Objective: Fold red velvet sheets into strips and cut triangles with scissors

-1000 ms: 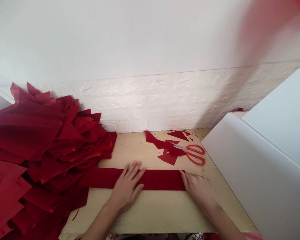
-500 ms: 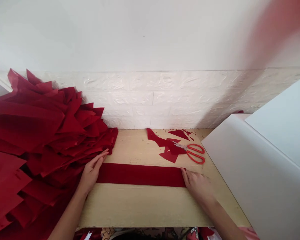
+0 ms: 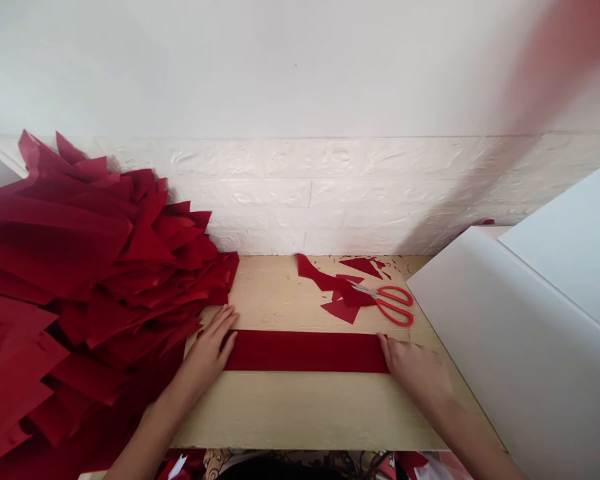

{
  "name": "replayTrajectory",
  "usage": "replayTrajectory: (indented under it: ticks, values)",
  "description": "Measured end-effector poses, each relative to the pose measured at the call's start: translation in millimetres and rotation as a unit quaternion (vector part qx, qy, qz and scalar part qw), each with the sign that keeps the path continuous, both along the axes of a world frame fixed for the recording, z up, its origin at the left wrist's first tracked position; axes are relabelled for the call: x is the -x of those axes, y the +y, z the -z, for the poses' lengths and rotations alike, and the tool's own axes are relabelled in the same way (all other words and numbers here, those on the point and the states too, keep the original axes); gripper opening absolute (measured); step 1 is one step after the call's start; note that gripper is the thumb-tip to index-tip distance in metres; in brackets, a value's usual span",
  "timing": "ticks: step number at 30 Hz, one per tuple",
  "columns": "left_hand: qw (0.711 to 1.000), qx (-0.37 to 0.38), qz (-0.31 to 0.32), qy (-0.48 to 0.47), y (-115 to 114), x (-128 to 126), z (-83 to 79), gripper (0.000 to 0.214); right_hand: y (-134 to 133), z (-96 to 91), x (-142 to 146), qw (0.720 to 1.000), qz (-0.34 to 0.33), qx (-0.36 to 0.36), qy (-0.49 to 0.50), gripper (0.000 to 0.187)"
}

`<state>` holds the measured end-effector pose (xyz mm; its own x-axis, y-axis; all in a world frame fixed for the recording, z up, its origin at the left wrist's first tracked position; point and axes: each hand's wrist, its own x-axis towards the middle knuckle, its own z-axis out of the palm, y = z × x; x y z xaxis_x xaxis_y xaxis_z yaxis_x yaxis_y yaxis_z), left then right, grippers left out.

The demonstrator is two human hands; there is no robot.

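"Red fabric strip [image 3: 305,351] moved on the worktop [image 3: 310,413]?"

"Not that I can tell (it runs along the near edge). Left hand [image 3: 207,353] has come to its left end; right hand [image 3: 415,373] presses the right end, both flat and open."

You are looking down on a pale wooden tabletop [image 3: 305,413]. A long red fabric strip [image 3: 305,351] is lying flat across its lower middle. Toward the upper right, red-handled scissors [image 3: 394,305] are resting just beside scattered red scraps [image 3: 343,293], while a large heap of pointed red pieces [image 3: 105,267] is spreading over the left side.
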<state>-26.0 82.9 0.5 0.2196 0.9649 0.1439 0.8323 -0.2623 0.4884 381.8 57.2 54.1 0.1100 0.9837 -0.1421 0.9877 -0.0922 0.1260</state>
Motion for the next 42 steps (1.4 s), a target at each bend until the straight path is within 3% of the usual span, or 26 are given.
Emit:
replayTrajectory:
  ticks: [5, 10, 15, 19, 23, 30, 38, 42]
  values:
    - [0.987, -0.043, 0.006, 0.153, -10, 1, 4.1, 0.050, 1, 1.8, -10, 1.000, -0.006, 0.006, -0.030, 0.042]
    - [0.976, -0.061, 0.008, 0.211, -10, 5, 3.7, 0.054, 2, 1.8, -6, 0.997, -0.018, 0.033, -0.071, 0.047]
    - [0.974, -0.069, 0.007, 0.216, -9, 7, 8.3, 0.059, 2, -2.8, -2, 0.995, -0.012, 0.058, -0.079, 0.045]
    - [0.977, -0.097, 0.017, 0.187, -10, 10, 8.8, 0.050, 5, -5.4, 1, 0.995, 0.017, 0.073, -0.066, 0.051]
    - [0.976, -0.148, 0.030, 0.154, -10, 8, -2.6, 0.037, 6, -7.2, 0, 0.995, 0.016, 0.082, -0.053, 0.049]
    - [0.958, -0.176, 0.064, 0.219, -5, 1, -25.3, 0.035, 5, -8.8, -1, 0.996, 0.023, 0.085, -0.034, 0.043]
    - [0.945, -0.199, 0.062, 0.253, -12, 5, -21.8, 0.038, 3, -7.4, -3, 0.997, 0.023, 0.077, -0.020, 0.045]
    - [0.949, -0.175, 0.044, 0.257, -13, 8, -20.6, 0.042, 2, -8.5, -3, 0.996, 0.024, 0.080, -0.023, 0.045]
